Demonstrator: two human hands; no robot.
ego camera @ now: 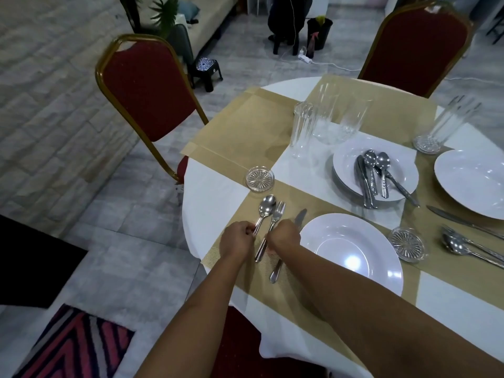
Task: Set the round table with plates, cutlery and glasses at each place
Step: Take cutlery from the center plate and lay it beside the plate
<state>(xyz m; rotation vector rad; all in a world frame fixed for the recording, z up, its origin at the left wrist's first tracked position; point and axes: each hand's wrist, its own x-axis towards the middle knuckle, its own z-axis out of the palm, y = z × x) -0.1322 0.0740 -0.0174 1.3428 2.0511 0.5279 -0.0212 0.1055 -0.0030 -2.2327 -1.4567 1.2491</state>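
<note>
— Steel spoon [267,207] and fork [278,211] lie side by side on the gold mat [242,217], heads pointing away, just left of the near plate [351,252].
— And the hands?
— The left hand [236,242] pinches the spoon's handle. The right hand [283,236] is curled on the fork's handle. A knife [300,216] lies between fork and plate, its middle hidden under the right hand.
— Where are the glasses?
— Three tall glasses [327,118] are bunched near the middle of the table [207,203]. A fourth glass [444,124] stands off to the right. One coaster [260,178] sits at the mat's far corner, and a second coaster [407,244] is just right of the near plate.
— Anything else laid?
— The plate stack [343,165] in the middle carries loose cutlery [373,175]. A right plate [474,181] has its own knife and spoons beside it. Two red chairs [147,91] stand at the far side.
</note>
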